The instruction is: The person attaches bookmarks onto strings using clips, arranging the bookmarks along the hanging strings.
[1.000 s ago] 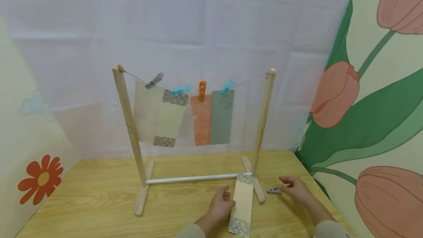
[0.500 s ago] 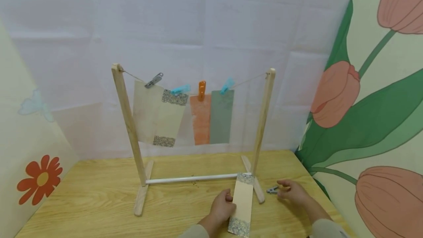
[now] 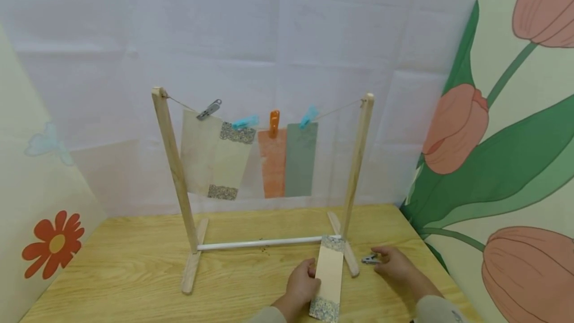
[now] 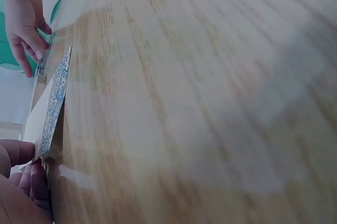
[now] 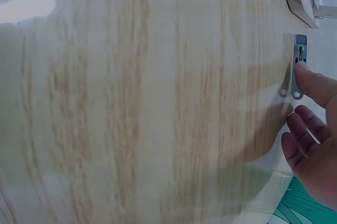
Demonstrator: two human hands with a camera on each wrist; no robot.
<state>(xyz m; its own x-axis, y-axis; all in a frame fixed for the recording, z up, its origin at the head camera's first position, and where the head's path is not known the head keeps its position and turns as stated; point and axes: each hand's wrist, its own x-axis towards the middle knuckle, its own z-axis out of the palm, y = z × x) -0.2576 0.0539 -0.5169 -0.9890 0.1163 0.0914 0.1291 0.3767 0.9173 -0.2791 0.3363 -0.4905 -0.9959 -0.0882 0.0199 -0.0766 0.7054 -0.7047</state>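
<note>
My left hand pinches the left edge of a cream card with patterned bands at both ends. In the left wrist view, the thumb and fingers hold the card's edge, tilted up off the table. My right hand is at a grey clothespin on the table, right of the stand's foot. Seen from the right wrist, the thumb lies against the clothespin; the index finger is hidden behind it, and the other fingers curl loosely below.
A wooden stand with a string line rises behind. Clothespins hold a beige sheet, a patterned card, an orange card and a green card. A white rod joins the feet.
My left hand has shifted right and closed on the card's edge. My right hand has moved slightly left and lower, its thumb and index finger coming around the clothespin's end.
</note>
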